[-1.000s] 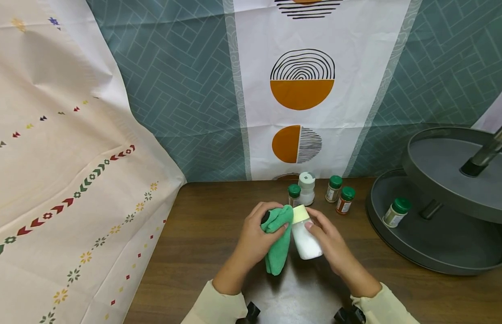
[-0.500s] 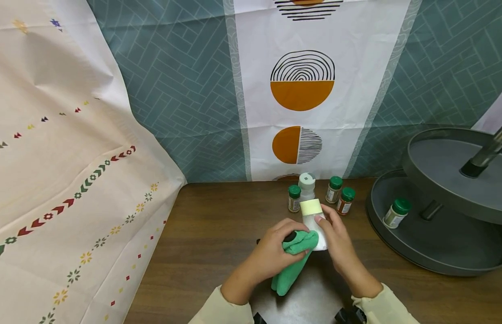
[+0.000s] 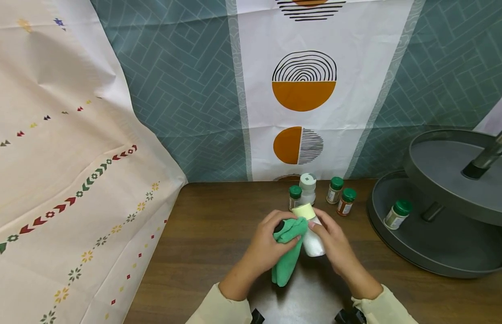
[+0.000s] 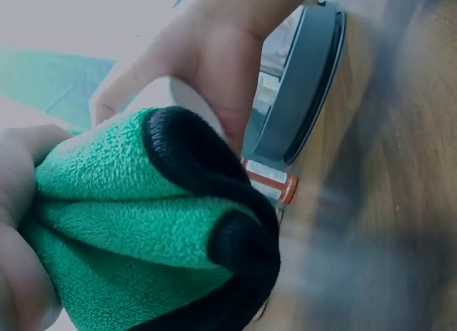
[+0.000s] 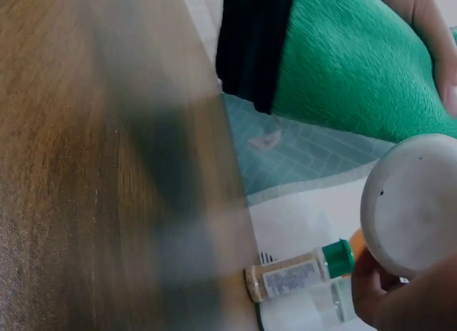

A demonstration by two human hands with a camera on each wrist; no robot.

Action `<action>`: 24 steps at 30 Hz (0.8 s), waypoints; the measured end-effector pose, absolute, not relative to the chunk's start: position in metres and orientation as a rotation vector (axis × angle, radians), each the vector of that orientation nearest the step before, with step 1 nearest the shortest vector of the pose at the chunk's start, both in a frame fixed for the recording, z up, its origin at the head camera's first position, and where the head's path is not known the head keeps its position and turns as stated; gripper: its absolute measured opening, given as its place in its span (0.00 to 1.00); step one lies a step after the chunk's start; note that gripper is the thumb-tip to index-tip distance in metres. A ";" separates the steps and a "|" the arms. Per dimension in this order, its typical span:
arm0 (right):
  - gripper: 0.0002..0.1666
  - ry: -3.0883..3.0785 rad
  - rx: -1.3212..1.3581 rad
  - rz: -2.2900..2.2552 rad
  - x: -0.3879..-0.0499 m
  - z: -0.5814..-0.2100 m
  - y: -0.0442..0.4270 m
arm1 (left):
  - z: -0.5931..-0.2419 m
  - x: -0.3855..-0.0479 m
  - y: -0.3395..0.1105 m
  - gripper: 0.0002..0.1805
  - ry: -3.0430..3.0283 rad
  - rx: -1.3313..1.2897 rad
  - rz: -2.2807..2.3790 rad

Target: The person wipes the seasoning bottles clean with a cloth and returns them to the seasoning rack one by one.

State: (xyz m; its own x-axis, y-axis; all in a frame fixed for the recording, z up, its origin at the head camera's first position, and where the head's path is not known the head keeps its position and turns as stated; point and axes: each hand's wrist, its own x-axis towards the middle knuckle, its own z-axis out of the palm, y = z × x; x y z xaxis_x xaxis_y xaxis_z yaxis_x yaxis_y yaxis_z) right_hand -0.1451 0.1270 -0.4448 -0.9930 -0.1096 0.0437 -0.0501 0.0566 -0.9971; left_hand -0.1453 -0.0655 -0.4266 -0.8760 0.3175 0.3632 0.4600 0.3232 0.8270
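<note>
While fingers of the left hand (image 3: 270,242) clamped the green cloth (image 3: 289,261) just beside the white bottle (image 3: 314,245) gripped by the right hand (image 3: 334,237), we judged wiping unfinished and could not tell whether the green-capped jars (image 3: 346,203) beyond the fingertips were done.

No legible text; labels (image 5: 293,277) on the green-capped jars (image 3: 346,202) too small or blurred.

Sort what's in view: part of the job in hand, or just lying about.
In the job: green cloth, in the left hand; yellow-capped white bottle, in the right hand.
Apparently idle: three green-capped spice jars; white-topped bottle; two-tier stand and the jar on it.
</note>
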 end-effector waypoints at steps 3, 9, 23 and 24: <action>0.24 2.224 -0.223 -2.123 -0.145 -0.446 0.125 | -0.426 -0.148 -0.068 0.24 -2.405 -0.630 -1.665; 0.25 2.222 -0.237 -2.078 -0.143 -0.447 0.123 | -0.427 -0.151 -0.070 0.24 -2.351 -0.539 -1.657; 0.29 2.231 -0.146 -2.101 -0.144 -0.436 0.129 | -0.426 -0.146 -0.069 0.24 -2.487 -0.737 -1.583; 0.29 2.241 -0.128 -2.106 -0.144 -0.436 0.130 | -0.426 -0.146 -0.068 0.24 -2.498 -0.771 -1.567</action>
